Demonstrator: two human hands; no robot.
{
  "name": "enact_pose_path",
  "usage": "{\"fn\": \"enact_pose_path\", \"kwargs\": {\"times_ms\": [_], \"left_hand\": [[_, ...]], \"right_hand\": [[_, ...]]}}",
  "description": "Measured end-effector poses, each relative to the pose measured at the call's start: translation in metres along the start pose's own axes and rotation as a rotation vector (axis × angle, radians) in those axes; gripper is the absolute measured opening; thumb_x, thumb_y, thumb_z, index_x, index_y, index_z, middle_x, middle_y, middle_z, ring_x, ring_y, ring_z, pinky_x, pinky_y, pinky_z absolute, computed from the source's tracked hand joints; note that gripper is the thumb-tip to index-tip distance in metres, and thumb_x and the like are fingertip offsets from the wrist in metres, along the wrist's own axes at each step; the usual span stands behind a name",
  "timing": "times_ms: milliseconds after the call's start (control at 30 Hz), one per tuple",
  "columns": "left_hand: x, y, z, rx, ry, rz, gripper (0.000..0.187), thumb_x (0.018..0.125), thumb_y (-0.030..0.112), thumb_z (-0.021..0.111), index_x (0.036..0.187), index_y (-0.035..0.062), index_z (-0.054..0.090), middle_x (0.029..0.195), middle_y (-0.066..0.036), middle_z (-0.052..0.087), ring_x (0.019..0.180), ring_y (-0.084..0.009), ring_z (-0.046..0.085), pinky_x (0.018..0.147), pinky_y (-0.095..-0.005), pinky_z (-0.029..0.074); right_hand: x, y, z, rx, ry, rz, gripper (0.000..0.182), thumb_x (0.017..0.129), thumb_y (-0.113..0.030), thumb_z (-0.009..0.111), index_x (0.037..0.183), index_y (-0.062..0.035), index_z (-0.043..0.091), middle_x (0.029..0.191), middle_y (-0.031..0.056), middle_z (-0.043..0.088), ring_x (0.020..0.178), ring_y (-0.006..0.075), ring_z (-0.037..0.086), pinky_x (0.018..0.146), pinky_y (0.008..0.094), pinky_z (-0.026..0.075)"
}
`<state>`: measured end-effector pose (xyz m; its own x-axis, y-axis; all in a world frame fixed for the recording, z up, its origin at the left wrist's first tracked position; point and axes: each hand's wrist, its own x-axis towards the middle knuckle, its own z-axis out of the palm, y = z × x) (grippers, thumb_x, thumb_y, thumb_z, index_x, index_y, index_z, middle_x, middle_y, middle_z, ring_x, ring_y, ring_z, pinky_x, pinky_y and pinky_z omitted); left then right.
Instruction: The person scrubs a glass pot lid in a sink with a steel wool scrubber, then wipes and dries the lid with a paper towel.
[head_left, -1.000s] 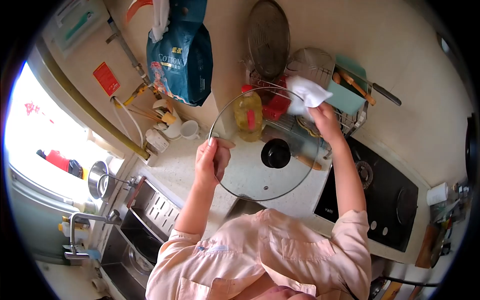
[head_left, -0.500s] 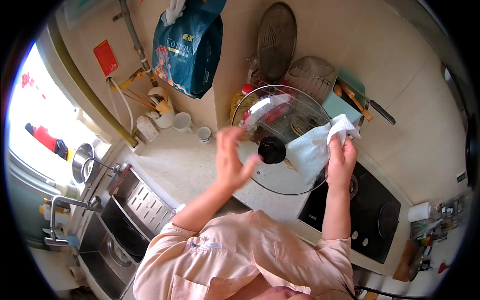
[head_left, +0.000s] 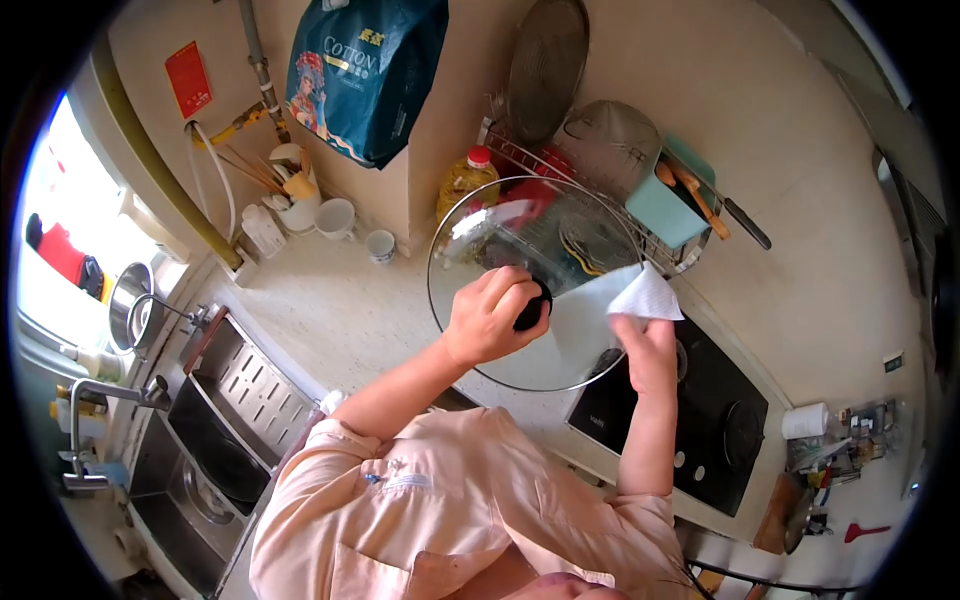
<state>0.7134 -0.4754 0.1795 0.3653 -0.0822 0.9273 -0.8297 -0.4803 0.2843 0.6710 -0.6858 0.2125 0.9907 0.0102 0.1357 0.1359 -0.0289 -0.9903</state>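
Observation:
A round glass pot lid (head_left: 480, 225) with a thin metal rim is held up in front of my chest. My left hand (head_left: 492, 318) is closed around its black knob (head_left: 533, 305). At the lid's right edge, my right hand (head_left: 648, 352) pinches a white cloth (head_left: 645, 293), folded over the rim. Part of that cloth shows pale through the glass, behind the lid. The fingers of my right hand are partly hidden by the cloth.
Behind the lid stand an oil bottle (head_left: 467, 182), a wire rack and a light-green box (head_left: 678, 215) with knives. A black cooktop (head_left: 690, 400) is at right, a sink (head_left: 165, 500) at left. Small cups (head_left: 337, 218) stand near the wall; a blue bag (head_left: 365, 85) hangs above.
My left hand, open beside the lid before, has closed on the knob. The cloth at the rim is now more folded over. The whole view has shifted slightly.

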Motion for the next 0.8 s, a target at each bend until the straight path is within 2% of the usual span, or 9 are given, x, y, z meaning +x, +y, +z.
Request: {"fn": "enact_pose_path", "kwargs": {"times_ms": [33, 133, 167, 267, 300, 400, 433, 533, 800], "left_hand": [[-0.003, 0.000, 0.001, -0.001, -0.027, 0.021, 0.031, 0.056, 0.006, 0.072, 0.080, 0.0067, 0.053, 0.079, -0.007, 0.055, 0.061, -0.0218, 0.056, 0.052, -0.0293, 0.047], [-0.007, 0.003, 0.003, 0.013, -0.095, 0.078, 0.028, 0.057, 0.006, 0.071, 0.079, 0.0075, 0.054, 0.080, -0.006, 0.055, 0.059, -0.0193, 0.055, 0.050, -0.0280, 0.047], [-0.007, 0.006, 0.002, 0.030, -0.107, 0.084, 0.027, 0.057, 0.006, 0.071, 0.078, 0.0078, 0.054, 0.080, -0.005, 0.056, 0.059, -0.0184, 0.055, 0.050, -0.0276, 0.047], [-0.004, 0.012, -0.001, 0.063, -0.144, 0.125, 0.025, 0.058, 0.008, 0.071, 0.077, 0.0085, 0.055, 0.080, -0.004, 0.056, 0.058, -0.0162, 0.055, 0.049, -0.0267, 0.046], [-0.004, 0.013, -0.002, 0.073, -0.156, 0.142, 0.025, 0.058, 0.009, 0.071, 0.077, 0.0088, 0.055, 0.080, -0.003, 0.056, 0.058, -0.0155, 0.054, 0.048, -0.0265, 0.045], [-0.004, 0.009, -0.005, 0.098, -0.179, 0.177, 0.023, 0.059, 0.010, 0.070, 0.077, 0.0094, 0.055, 0.081, -0.002, 0.056, 0.058, -0.0142, 0.054, 0.047, -0.0260, 0.044], [-0.004, 0.009, -0.006, 0.098, -0.184, 0.181, 0.023, 0.059, 0.010, 0.070, 0.077, 0.0095, 0.055, 0.081, -0.002, 0.055, 0.059, -0.0141, 0.054, 0.047, -0.0259, 0.044], [-0.005, 0.010, -0.008, 0.097, -0.198, 0.184, 0.023, 0.060, 0.010, 0.070, 0.077, 0.0098, 0.056, 0.080, -0.001, 0.055, 0.059, -0.0138, 0.054, 0.046, -0.0258, 0.043], [-0.005, 0.007, -0.012, 0.102, -0.210, 0.212, 0.023, 0.060, 0.011, 0.070, 0.077, 0.0100, 0.055, 0.080, -0.001, 0.055, 0.058, -0.0131, 0.054, 0.044, -0.0255, 0.042]], "right_hand": [[-0.001, -0.013, 0.012, -0.144, 0.015, -0.021, 0.057, 0.074, -0.002, 0.064, 0.125, -0.0011, 0.039, 0.112, 0.0056, 0.051, 0.101, 0.0141, 0.050, 0.089, 0.0290, 0.039], [0.001, -0.019, 0.022, -0.196, 0.078, -0.053, 0.041, 0.073, -0.007, 0.066, 0.110, 0.0016, 0.050, 0.100, 0.0050, 0.058, 0.092, 0.0133, 0.054, 0.084, 0.0279, 0.041], [0.002, -0.030, 0.027, -0.361, 0.078, -0.026, 0.034, 0.072, -0.007, 0.067, 0.102, 0.0021, 0.055, 0.093, 0.0059, 0.061, 0.086, 0.0125, 0.056, 0.079, 0.0280, 0.043], [0.005, -0.041, 0.033, -0.581, 0.078, 0.000, 0.028, 0.072, -0.008, 0.066, 0.096, 0.0023, 0.057, 0.089, 0.0064, 0.062, 0.081, 0.0122, 0.057, 0.074, 0.0285, 0.045], [0.007, -0.042, 0.031, -0.493, 0.043, -0.053, 0.023, 0.072, -0.009, 0.067, 0.089, 0.0016, 0.058, 0.084, 0.0052, 0.062, 0.077, 0.0124, 0.057, 0.071, 0.0287, 0.046], [0.012, -0.030, 0.016, -0.329, -0.039, 0.112, 0.042, 0.071, -0.008, 0.068, 0.107, -0.0009, 0.049, 0.095, 0.0035, 0.054, 0.087, 0.0117, 0.051, 0.079, 0.0277, 0.043], [0.010, -0.031, 0.018, -0.293, -0.053, 0.094, 0.041, 0.071, -0.008, 0.068, 0.107, -0.0021, 0.049, 0.094, 0.0031, 0.054, 0.086, 0.0114, 0.051, 0.079, 0.0275, 0.043], [0.010, -0.035, 0.029, -0.409, 0.019, 0.001, 0.018, 0.072, -0.009, 0.066, 0.085, -0.0008, 0.058, 0.081, 0.0031, 0.059, 0.075, 0.0103, 0.054, 0.070, 0.0274, 0.045], [0.021, -0.030, 0.030, -0.294, -0.017, -0.013, 0.018, 0.071, -0.010, 0.068, 0.084, -0.0024, 0.058, 0.079, 0.0020, 0.059, 0.073, 0.0090, 0.054, 0.069, 0.0263, 0.045]]}}
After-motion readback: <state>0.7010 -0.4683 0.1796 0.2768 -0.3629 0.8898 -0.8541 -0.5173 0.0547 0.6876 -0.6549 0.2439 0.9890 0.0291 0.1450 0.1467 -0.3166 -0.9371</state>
